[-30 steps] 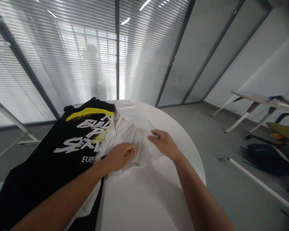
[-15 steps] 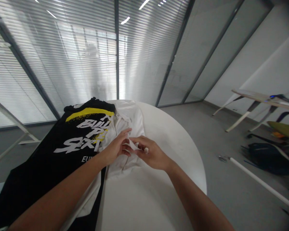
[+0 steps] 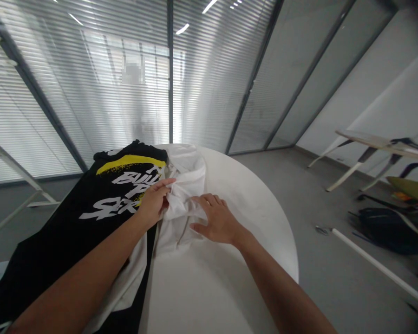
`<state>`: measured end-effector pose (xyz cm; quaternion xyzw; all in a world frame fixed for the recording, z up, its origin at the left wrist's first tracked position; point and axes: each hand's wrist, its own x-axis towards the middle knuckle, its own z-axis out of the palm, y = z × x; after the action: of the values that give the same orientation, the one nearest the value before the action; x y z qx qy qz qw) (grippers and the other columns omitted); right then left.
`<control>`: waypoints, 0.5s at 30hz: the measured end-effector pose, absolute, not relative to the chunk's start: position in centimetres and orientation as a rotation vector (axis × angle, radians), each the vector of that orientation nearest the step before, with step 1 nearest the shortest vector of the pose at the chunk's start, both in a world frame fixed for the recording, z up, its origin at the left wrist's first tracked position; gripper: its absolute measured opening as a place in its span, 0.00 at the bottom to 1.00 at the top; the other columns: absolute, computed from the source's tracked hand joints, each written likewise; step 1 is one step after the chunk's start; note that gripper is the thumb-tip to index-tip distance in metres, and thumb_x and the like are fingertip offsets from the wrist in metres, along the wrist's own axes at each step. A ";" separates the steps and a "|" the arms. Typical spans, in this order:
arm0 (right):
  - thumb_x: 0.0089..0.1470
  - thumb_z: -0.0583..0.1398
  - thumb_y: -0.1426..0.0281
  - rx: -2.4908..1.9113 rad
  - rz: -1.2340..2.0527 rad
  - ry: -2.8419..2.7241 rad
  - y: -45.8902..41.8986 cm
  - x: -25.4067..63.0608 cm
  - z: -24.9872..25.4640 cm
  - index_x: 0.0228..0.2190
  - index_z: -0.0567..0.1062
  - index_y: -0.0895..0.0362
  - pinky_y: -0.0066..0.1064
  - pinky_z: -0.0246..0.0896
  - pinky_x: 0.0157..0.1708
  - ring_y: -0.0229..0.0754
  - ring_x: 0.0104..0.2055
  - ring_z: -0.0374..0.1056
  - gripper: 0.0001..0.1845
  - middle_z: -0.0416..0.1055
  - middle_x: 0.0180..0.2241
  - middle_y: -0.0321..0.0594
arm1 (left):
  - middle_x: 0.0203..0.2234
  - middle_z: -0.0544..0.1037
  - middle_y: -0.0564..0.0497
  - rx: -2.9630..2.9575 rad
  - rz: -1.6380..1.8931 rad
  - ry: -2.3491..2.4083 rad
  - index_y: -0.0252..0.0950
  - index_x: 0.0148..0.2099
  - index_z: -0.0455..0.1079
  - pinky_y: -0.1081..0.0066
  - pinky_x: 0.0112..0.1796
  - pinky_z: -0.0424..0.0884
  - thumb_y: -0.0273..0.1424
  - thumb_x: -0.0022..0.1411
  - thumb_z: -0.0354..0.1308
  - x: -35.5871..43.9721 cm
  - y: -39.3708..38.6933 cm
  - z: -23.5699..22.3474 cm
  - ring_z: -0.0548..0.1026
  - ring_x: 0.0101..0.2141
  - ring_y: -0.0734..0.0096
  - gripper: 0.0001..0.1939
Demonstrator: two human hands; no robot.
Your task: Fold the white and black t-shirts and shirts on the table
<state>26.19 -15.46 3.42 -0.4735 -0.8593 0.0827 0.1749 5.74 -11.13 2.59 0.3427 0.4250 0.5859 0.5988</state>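
A white shirt (image 3: 191,174), wrinkled and partly bunched up, lies over the right side of a black garment (image 3: 62,232) with white lettering and a yellow band. My left hand (image 3: 151,205) pinches a fold of the white cloth, thumb and fingers closed at its left side. On the right edge of the same bunched cloth rests my right hand (image 3: 218,221), palm down with fingers stretched and thumb apart. The undersides of the left fingers are partly hidden by cloth.
Both garments lie on a round white table (image 3: 261,208), the black one hanging past its left side. Behind stands a glass partition with blinds (image 3: 209,93). To the right are a wooden-topped table (image 3: 376,139), a white pole (image 3: 376,262) and a dark bag (image 3: 390,227) on the floor.
My hands have moved apart: the left shifted left, keeping hold of white cloth, while the right let go of its pinched fold and spread its fingers. The cloth between them is now spread wider.
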 end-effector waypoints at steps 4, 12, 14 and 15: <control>0.46 0.63 0.51 -1.642 0.103 -2.261 -15.3 24.7 1.3 0.61 0.58 0.51 0.48 0.55 0.50 0.57 0.53 0.59 0.44 0.62 0.54 0.51 | 0.33 0.80 0.48 0.700 1.352 0.846 0.32 0.47 0.75 0.76 0.28 0.70 0.21 0.47 0.61 5.3 -11.2 3.8 0.75 0.27 0.74 0.22; 0.51 0.57 0.70 -1.746 0.188 -1.902 -13.2 26.9 1.2 0.51 0.67 0.54 0.33 0.62 0.38 0.44 0.40 0.69 0.24 0.68 0.46 0.45 | 0.32 0.81 0.48 0.695 1.408 0.888 0.31 0.53 0.71 0.76 0.26 0.71 0.17 0.47 0.58 4.3 -11.7 5.5 0.76 0.25 0.74 0.28; 0.53 0.56 0.68 -1.655 0.134 -1.783 -13.0 27.7 1.9 0.51 0.66 0.55 0.33 0.63 0.36 0.42 0.36 0.68 0.23 0.70 0.43 0.44 | 0.33 0.81 0.47 0.688 1.404 0.901 0.30 0.54 0.71 0.76 0.27 0.72 0.16 0.46 0.57 4.1 -11.6 5.7 0.77 0.27 0.73 0.29; 0.53 0.56 0.67 -1.604 0.111 -1.752 -13.0 27.9 2.2 0.52 0.65 0.56 0.32 0.63 0.36 0.42 0.35 0.68 0.23 0.70 0.43 0.44 | 0.34 0.81 0.47 0.684 1.400 0.897 0.30 0.54 0.70 0.76 0.28 0.73 0.16 0.46 0.56 4.0 -11.6 5.7 0.77 0.28 0.72 0.30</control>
<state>27.90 -13.00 2.17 -0.6260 -0.6838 0.0434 0.3724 4.03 -11.60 5.74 0.2978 0.3905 0.6095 0.6224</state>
